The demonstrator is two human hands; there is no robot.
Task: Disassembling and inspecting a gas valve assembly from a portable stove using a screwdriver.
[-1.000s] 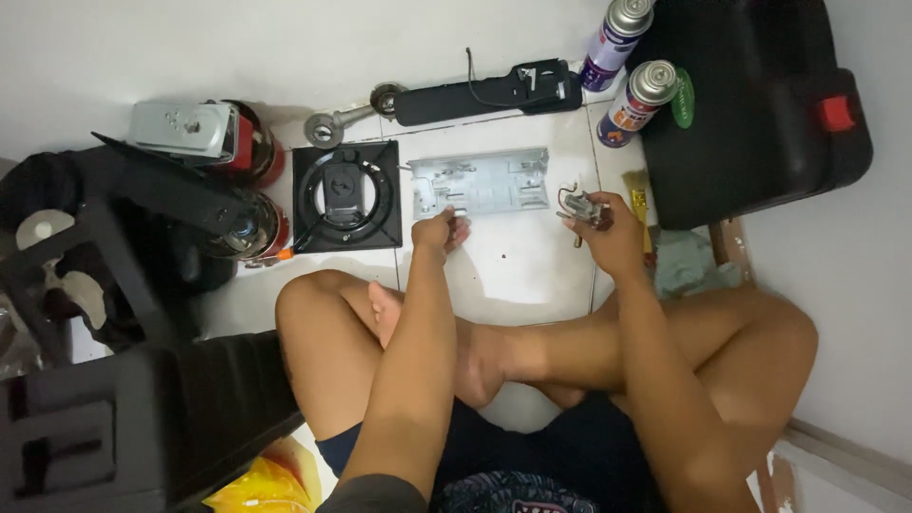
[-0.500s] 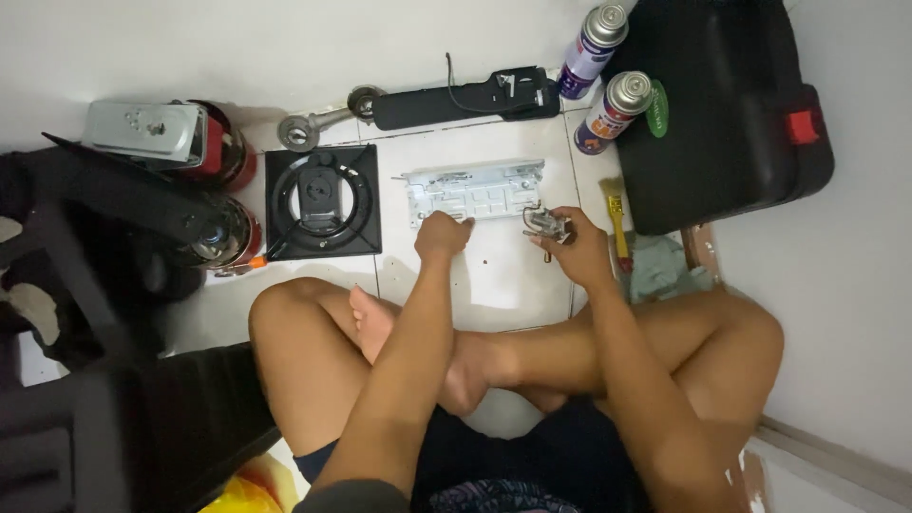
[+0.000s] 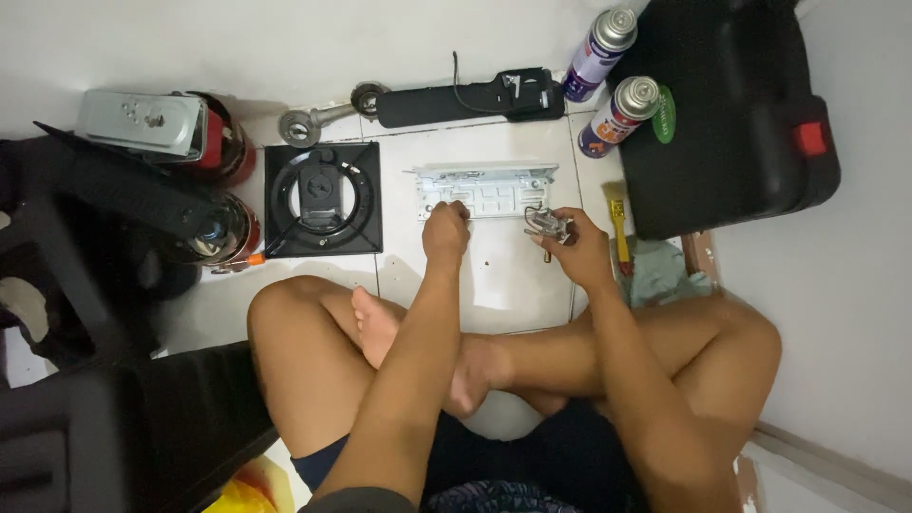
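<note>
At the bottom of the frame, bare legs are being kept crossed on the tiled floor (image 3: 494,285), and both forearms are being stretched up over them toward the centre. The left hand (image 3: 445,228) is being held curled, its fingertips touching the lower edge of the metal plate (image 3: 486,188); whether anything is being pinched there cannot be told. Just right of centre, a small metal part (image 3: 549,226) with a wire loop is being gripped in the fingers of the right hand (image 3: 579,249). The part is being held just below the plate's right end. Right of that hand, a yellow brush (image 3: 618,220) is lying beside a green cloth (image 3: 665,271).

Left of centre, a black square burner tray (image 3: 323,199) is resting on the floor, with red gas canisters (image 3: 223,228) further left. Beyond the plate, toward the top, a black bar (image 3: 465,98) with a cable and a metal pipe (image 3: 318,119) are lying by the wall. In the upper right, two spray cans (image 3: 619,116) are lying against a black case (image 3: 741,104).
</note>
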